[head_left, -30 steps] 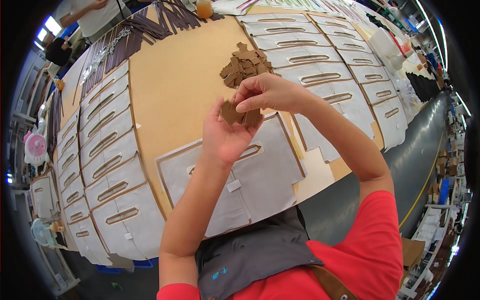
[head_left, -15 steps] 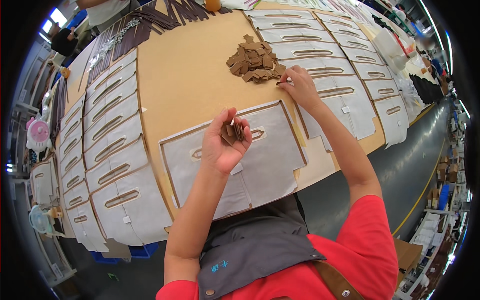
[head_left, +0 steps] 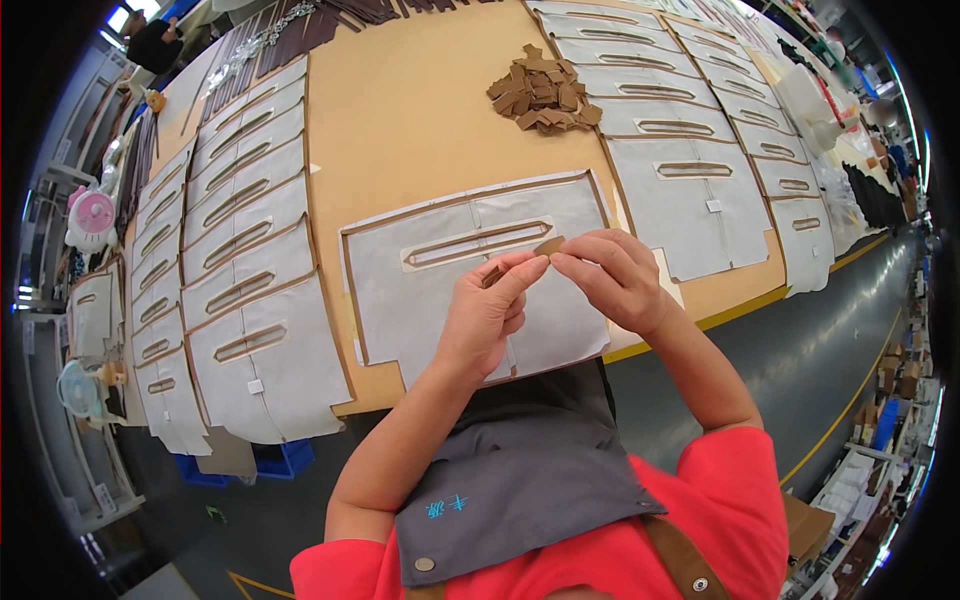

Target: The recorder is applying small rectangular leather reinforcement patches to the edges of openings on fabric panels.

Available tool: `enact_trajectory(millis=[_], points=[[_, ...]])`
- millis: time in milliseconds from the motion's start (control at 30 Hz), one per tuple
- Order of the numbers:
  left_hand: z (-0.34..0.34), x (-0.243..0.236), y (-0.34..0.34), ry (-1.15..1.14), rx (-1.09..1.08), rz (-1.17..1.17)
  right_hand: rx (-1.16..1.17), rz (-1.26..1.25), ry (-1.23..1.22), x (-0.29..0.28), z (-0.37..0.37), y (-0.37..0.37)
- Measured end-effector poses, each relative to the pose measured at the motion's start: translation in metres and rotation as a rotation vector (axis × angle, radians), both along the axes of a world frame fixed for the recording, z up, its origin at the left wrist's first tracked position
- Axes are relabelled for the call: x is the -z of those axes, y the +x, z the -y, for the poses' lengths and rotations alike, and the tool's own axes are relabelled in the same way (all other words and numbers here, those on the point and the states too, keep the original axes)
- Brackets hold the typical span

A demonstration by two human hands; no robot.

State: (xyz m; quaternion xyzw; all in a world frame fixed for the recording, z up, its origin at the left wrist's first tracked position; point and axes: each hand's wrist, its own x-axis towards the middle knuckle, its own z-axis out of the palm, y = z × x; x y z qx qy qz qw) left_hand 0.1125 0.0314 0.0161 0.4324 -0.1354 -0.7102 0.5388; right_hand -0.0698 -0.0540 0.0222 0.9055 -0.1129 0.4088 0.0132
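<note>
2 hands meet over the near panel, a grey sheet that serves here as the landmark. The left hand is narrow: thumb and forefinger pinch a small brown piece. Another brown scrap shows between its fingers; the total held in that palm cannot be told. The right hand is also narrow, its fingertips at the same small brown piece, which sits over the right end of the long slot in the near panel.

The step in hand appears to be fingertip work on 1 piece. Grip it by the edges, press lightly and evenly from both sides, and confirm that only 1 layer is between the fingertips. Curl the spare left fingers around the scrap so that it cannot drop onto the near panel.

The left rows of overlapping grey sheets lie left of the near panel; the right rows lie to its right. Beyond its far edge, toward the right, a loose pile of brown pieces rests on the tan table. Dark strips lie farther beyond, to the left.
</note>
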Motion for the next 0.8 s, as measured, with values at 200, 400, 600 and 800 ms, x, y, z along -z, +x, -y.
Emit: enact_trajectory(millis=[200, 400, 600, 800], points=[[-0.011, -0.003, -0.003, -0.014, -0.076, 0.279, 0.176, 0.132, 0.497, -0.017, -0.011, -0.001], [-0.020, 0.013, -0.004, -0.238, 0.024, 0.566, 0.074, -0.239, 0.805, -0.031, -0.014, -0.003], [-0.016, 0.027, -0.004, -0.641, 0.043, 1.368, 0.191, -0.237, 1.116, -0.020, 0.003, -0.031], [0.008, 0.047, -0.002, -0.899, 0.151, 1.661, 0.167, -0.031, 1.552, 0.000, 0.041, -0.045]])
